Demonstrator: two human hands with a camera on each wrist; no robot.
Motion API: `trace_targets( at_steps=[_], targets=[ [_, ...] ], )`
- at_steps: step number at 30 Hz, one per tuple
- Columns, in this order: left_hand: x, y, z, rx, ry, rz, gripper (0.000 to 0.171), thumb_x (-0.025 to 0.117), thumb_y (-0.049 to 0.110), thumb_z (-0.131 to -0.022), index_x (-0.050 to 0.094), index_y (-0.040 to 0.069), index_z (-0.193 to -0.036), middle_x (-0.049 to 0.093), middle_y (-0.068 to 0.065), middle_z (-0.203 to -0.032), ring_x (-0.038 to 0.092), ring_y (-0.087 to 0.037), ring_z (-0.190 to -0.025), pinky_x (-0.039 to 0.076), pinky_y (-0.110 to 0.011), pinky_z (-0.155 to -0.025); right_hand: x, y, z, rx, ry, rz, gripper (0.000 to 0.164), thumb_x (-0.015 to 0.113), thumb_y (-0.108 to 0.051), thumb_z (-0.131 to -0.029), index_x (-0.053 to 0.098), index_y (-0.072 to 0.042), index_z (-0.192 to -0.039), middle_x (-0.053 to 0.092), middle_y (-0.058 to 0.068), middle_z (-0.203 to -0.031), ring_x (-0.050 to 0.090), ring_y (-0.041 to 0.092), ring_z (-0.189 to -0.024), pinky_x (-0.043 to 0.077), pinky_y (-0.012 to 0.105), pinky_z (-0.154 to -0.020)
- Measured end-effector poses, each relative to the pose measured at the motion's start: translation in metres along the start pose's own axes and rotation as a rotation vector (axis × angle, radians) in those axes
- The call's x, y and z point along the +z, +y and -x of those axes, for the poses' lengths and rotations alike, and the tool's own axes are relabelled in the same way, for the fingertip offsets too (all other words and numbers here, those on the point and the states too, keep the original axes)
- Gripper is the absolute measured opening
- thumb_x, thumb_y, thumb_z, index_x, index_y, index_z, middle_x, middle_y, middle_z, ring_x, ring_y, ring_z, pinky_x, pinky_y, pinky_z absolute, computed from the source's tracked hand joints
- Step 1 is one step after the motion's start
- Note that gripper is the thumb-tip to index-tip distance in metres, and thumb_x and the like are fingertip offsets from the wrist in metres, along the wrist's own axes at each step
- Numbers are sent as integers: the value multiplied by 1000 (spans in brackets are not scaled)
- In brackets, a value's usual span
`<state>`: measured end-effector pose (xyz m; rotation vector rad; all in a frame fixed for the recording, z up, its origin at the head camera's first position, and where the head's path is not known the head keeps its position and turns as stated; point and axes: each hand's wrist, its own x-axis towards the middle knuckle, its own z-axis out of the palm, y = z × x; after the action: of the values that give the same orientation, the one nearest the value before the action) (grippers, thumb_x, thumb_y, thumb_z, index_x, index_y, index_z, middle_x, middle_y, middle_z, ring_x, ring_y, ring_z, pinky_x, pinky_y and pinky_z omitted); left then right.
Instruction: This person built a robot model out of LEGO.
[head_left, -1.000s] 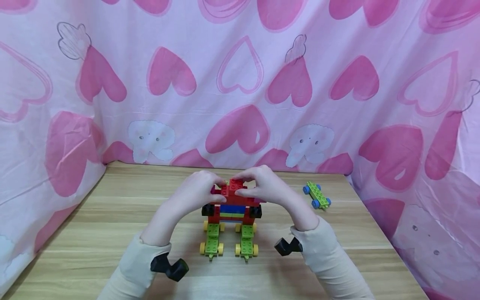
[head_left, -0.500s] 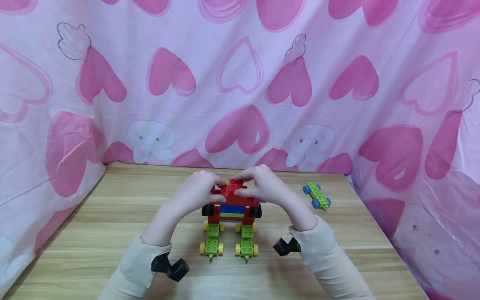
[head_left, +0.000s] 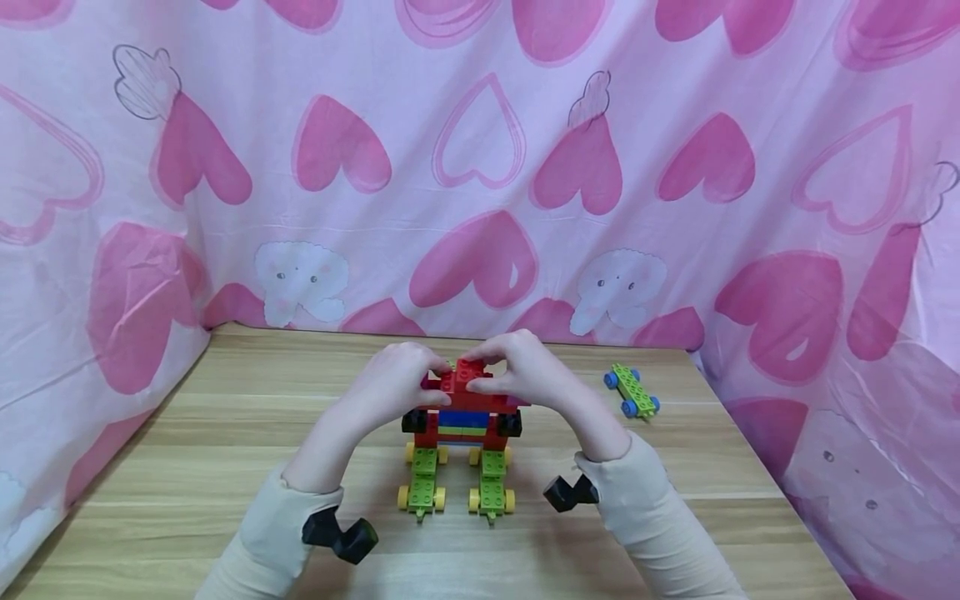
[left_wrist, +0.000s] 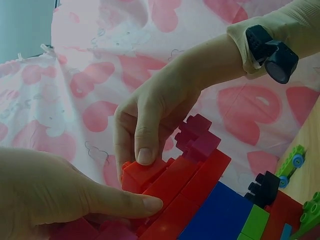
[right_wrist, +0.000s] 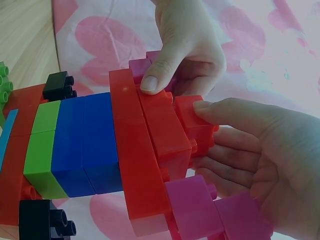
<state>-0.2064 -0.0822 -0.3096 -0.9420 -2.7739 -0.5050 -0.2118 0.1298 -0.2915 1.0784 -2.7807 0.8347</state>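
Observation:
A figure built of toy building bricks stands mid-table, with red bricks [right_wrist: 140,150] across its upper part, blue bricks [head_left: 459,418] below and green wheeled bases [head_left: 423,479] with yellow wheels at the front. My left hand [head_left: 393,383] grips the upper red row, its thumb on the front face in the right wrist view. Between the thumb and fingers of my right hand [head_left: 528,375] is the topmost red brick [right_wrist: 192,115], seated on that row. Magenta bricks [right_wrist: 195,205] project at both sides; in the head view the hands mostly cover them. Black bricks [head_left: 510,423] stick out lower down.
A separate green wheeled base [head_left: 633,392] with blue wheels stands at the right rear of the wooden table [head_left: 255,433]. Pink heart-patterned cloth [head_left: 480,167] hangs along the back and sides. Each sleeve has a black device [head_left: 341,537] at the wrist.

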Motion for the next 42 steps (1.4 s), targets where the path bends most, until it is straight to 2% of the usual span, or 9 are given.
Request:
trace_targets(
  at_steps=[5, 10, 14, 24, 32, 39, 42],
  targets=[
    [0, -1, -1, -2, -9, 9, 29, 83, 31, -78, 78, 12, -99, 75, 0, -89, 66, -14, -78, 55, -29, -69, 1, -1, -1, 7, -21, 24, 31, 75, -19, -87, 73, -8, -115, 75, 4, -103, 67, 13, -86, 55, 23, -73],
    [0, -1, 0, -1, -11, 28, 30, 83, 31, -77, 78, 12, -99, 75, 0, -90, 66, -13, -79, 55, -29, -70, 2, -2, -3, -5, -30, 40, 29, 75, -20, -87, 74, -8, -113, 75, 4, -102, 67, 14, -86, 56, 26, -72],
    [0, 0, 0, -9, -19, 41, 31, 83, 31, -77, 77, 12, -101, 75, 0, -92, 66, -14, -81, 56, -30, -72, 0, -1, -3, 8, -37, 29, 30, 76, -20, -86, 74, -8, -113, 76, 3, -100, 70, 14, -89, 58, 28, -76],
    [0, -1, -1, -27, -38, 71, 30, 83, 30, -77, 77, 12, -101, 75, 1, -91, 66, -14, -82, 56, -29, -73, 1, 3, -4, 52, -41, -30, 34, 80, -23, -83, 74, -9, -113, 76, 3, -99, 70, 12, -87, 56, 23, -74],
    [-1, -1, -2, -22, -37, 71, 29, 84, 30, -77, 78, 12, -100, 75, 1, -90, 65, -13, -80, 56, -29, -71, 2, 2, -4, 47, -27, -8, 34, 80, -24, -82, 74, -10, -112, 76, 2, -100, 70, 14, -91, 58, 26, -78],
    [-1, -2, -2, -32, -40, 84, 31, 84, 30, -77, 78, 12, -101, 76, 0, -92, 66, -13, -81, 56, -30, -73, 4, 4, -4, 57, -19, -39, 33, 80, -22, -82, 74, -9, -112, 76, 4, -100, 70, 16, -92, 59, 38, -81],
    [-1, -2, -1, -34, -41, 89, 31, 84, 30, -77, 78, 12, -101, 76, 0, -92, 66, -13, -81, 57, -29, -73, 5, 5, -4, 71, -21, -47, 33, 81, -21, -81, 74, -9, -111, 76, 3, -100, 69, 16, -92, 59, 38, -81]
  ],
)
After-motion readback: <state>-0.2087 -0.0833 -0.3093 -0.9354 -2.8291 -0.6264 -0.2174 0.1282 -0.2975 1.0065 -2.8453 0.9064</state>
